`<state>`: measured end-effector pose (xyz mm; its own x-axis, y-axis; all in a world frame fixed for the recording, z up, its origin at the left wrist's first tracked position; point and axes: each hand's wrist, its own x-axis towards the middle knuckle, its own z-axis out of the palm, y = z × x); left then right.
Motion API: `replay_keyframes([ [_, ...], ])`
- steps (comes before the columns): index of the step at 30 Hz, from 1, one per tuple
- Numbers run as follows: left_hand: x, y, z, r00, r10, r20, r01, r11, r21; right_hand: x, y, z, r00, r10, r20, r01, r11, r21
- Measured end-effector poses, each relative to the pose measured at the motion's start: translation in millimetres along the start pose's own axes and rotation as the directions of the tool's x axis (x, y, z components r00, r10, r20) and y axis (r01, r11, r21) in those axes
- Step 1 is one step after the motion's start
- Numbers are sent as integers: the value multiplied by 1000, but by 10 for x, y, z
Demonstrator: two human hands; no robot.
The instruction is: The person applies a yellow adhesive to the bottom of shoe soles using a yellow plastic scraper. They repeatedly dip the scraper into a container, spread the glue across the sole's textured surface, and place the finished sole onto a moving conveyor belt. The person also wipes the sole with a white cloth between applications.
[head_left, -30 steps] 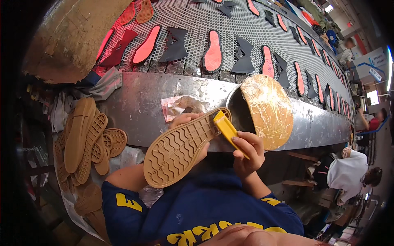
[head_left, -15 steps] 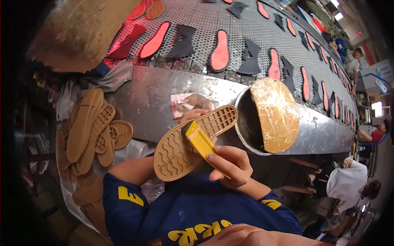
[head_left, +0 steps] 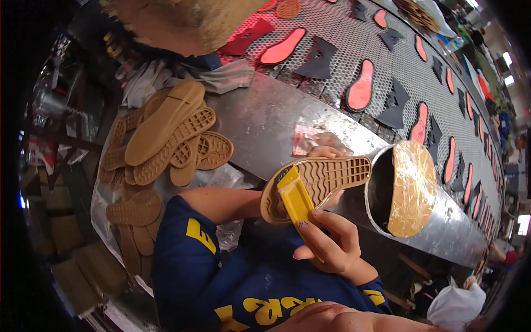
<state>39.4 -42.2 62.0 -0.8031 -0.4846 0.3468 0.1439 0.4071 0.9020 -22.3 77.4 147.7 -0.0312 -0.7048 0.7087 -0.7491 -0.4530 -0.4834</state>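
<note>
A tan shoe sole [head_left: 332, 174] is in my left hand [head_left: 326, 152], whose fingers curl over its far edge; the rest of that hand is hidden behind it. The grooved tread shows, wide end to the left, narrow end to the right. My right hand [head_left: 334, 243] pinches a flat yellow brush [head_left: 297, 200] by its handle. The brush's dark bristles lie over the far edge of the sole's wide end. Beside the narrow end stands a round metal can [head_left: 377, 213] with a yellowish, film-wrapped cover [head_left: 414, 188] over its right part.
Several tan soles [head_left: 166, 130] are heaped at the left. A metal ledge [head_left: 260, 119] runs behind my hands, with a small clear packet [head_left: 318, 139] on it. Beyond, a mesh conveyor [head_left: 332, 83] carries pink insoles [head_left: 360, 86] and black cut pieces. Another person [head_left: 456, 304] is at lower right.
My view has turned, so the surroundings sit further right and tilted. The sole lies more level across the picture. The brush has moved from its middle toward the wide left end.
</note>
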Motion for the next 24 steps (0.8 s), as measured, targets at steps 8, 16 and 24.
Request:
replay_keyframes([
  [8,93,150,-134,964,255,74,-264,892,368,38,-16,-30,996,-10,90,-1,992,123],
  [16,144,212,-132,936,352,3,-304,806,508,60,17,-33,993,-43,109,16,971,240],
  [24,38,-11,-99,979,189,72,-201,870,450,73,74,-54,993,-24,116,-23,923,385],
])
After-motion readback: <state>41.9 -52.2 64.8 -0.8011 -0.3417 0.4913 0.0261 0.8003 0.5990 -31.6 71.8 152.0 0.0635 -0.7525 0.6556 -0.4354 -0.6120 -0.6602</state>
